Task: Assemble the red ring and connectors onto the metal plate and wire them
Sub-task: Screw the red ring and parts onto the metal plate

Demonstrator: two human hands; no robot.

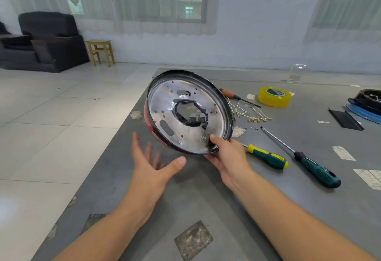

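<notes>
My right hand (228, 157) grips the lower rim of the round metal plate (165, 104), thumb on its inner face, and holds it tilted up above the table. The plate has a black rim, a red outer wall (148, 123) showing at its lower left, and a ragged central hole edged with black tape. Through that hole a small grey connector block (195, 117) is visible. My left hand (153, 167) hovers just below the plate with fingers spread, touching nothing. Several short white wires with brass terminals (250, 114) lie on the table to the right of the plate.
On the grey table (198, 203) lie two green-handled screwdrivers (268, 158) (315, 169), an orange-handled one (231, 94), a yellow tape roll (275, 97), a black strip (345, 119) and black and blue parts (366, 106) at the far right. The table's left edge drops to tiled floor.
</notes>
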